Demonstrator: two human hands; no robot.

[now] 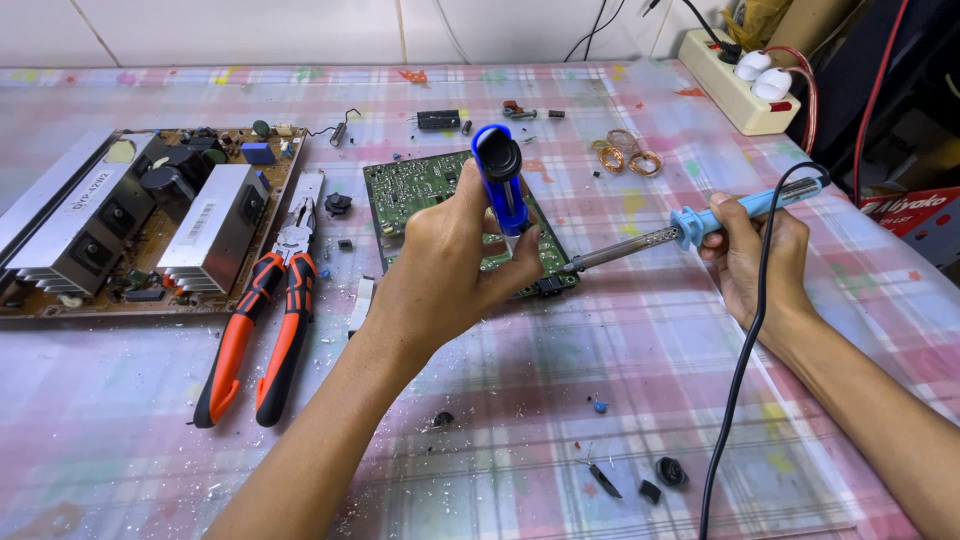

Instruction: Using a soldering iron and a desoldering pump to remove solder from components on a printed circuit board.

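One red box [915, 215], far right.

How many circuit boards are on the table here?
2. A green circuit board lies mid-table, partly hidden behind the left hand. A larger brown circuit board with metal heat sinks sits at the table's left edge.

Our left hand [445, 265] is fisted, thumb up; our right hand [755, 255] pinches, both forearms extended.
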